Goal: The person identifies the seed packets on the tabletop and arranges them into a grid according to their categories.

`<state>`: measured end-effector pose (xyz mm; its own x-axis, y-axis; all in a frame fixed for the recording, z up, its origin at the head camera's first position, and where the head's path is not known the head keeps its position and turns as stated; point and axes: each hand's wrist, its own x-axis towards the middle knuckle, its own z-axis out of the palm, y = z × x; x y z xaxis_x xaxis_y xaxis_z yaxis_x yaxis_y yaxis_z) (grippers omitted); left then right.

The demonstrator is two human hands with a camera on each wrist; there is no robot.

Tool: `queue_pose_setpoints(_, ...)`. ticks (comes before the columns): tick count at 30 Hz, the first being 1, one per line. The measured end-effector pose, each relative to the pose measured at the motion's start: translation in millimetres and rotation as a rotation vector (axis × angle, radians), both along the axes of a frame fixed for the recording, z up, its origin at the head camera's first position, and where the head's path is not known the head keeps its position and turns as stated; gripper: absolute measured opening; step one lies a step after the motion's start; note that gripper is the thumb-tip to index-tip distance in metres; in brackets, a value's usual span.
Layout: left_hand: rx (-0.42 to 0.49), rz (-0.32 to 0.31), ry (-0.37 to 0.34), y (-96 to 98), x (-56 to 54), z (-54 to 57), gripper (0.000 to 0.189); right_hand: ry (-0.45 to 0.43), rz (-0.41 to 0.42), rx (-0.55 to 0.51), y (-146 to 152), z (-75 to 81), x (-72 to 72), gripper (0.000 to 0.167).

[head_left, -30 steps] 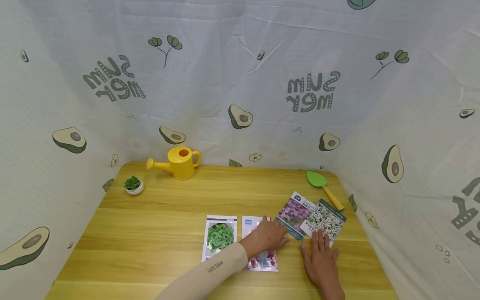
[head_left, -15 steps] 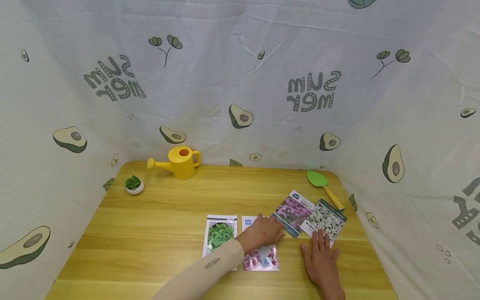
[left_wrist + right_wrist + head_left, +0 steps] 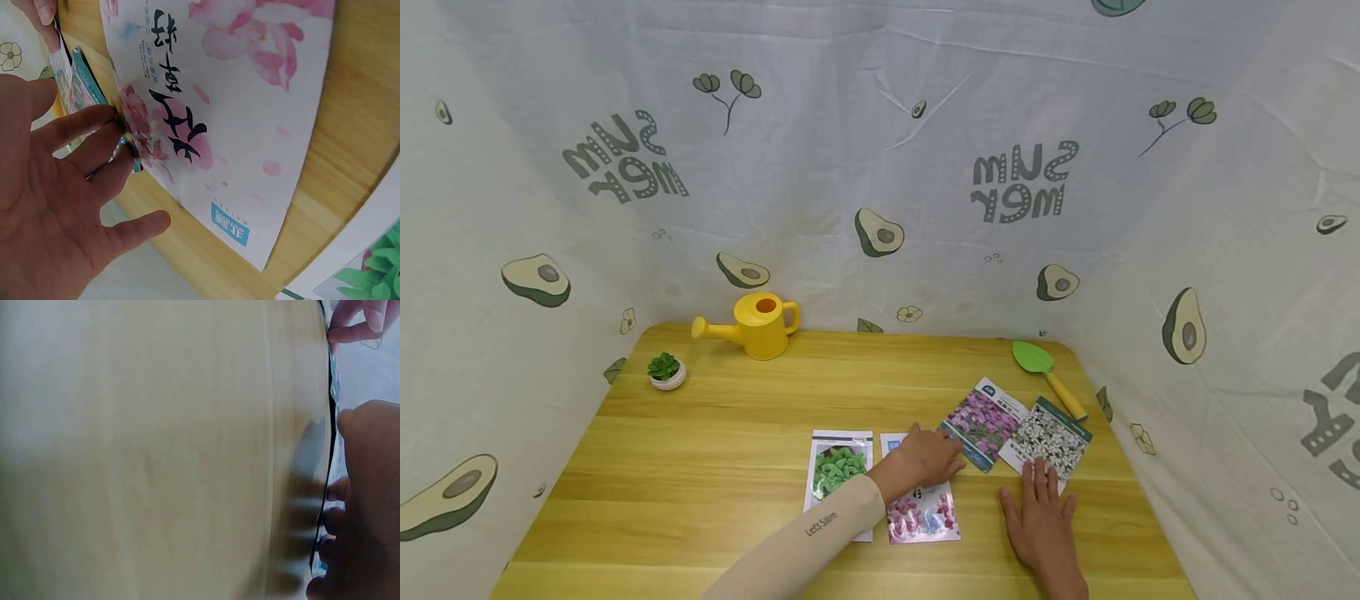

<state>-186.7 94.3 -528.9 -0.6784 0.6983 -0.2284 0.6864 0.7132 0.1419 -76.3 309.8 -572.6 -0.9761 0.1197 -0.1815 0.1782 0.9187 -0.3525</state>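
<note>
While holding the left hand (image 3: 922, 457) across the upper part of the pink-blossom packet (image 3: 925, 521), right of the frame's lower centre, laid loosely bent fingertips seemingly against the lower left edge of the purple-flowered packet (image 3: 982, 422), thumb apart in the left wrist view, visibly pinching nothing. Rested the right hand (image 3: 1043, 525), palm down and fingers spread, on the lower end of the white-flowered packet (image 3: 1049, 437), at lower right, overlapping the purple-flowered one's right edge. Looked to be adjusting the lie of the purple-flowered packet. For the next move, seemed to need light fingertip pressure there and a steady right hand, so as not to drag the overlapping packet. Had the green-leaf packet (image 3: 837, 471) just left of the pink-blossom one, partly hidden by the sleeve (image 3: 812, 542). Farther out, had the trowel (image 3: 1034, 359) near the white-flowered packet, toward the right, the watering can (image 3: 762, 327) left of centre, and the potted plant (image 3: 664, 368) near the table's (image 3: 715, 467) upper left corner.
</note>
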Motion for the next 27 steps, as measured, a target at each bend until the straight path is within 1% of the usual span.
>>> queue_pose_setpoints(3, -0.001, 0.004, 0.002, 0.3, -1.8, -0.5, 0.044, 0.0, -0.002, -0.008, 0, -0.7, -0.8, 0.081)
queue_pose_setpoints(10, 0.012, 0.022, -0.027, -0.9, -6.9, 1.3, 0.044, -0.018, -0.003, -0.006, 0, -0.5, -1.2, 0.081)
queue_pose_setpoints(16, 0.016, 0.023, -0.036, -3.8, -10.3, 3.9, 0.044, 0.002, 0.009, 0.001, 0, -1.5, 0.3, 0.081)
queue_pose_setpoints(20, 0.033, 0.029, -0.021, -7.2, -12.0, 5.4, 0.041, 0.009, 0.009, -0.006, -1, 0.0, 0.9, 0.081)
queue_pose_setpoints(23, 0.044, 0.03, -0.019, -9.3, -13.1, 5.0, 0.039, 0.011, 0.006, -0.005, -3, 1.3, 0.5, 0.08)
queue_pose_setpoints(27, 0.052, 0.037, -0.036, -11.9, -14.2, 4.2, 0.041, 0.018, 0.007, -0.004, -3, 1.2, 0.7, 0.08)
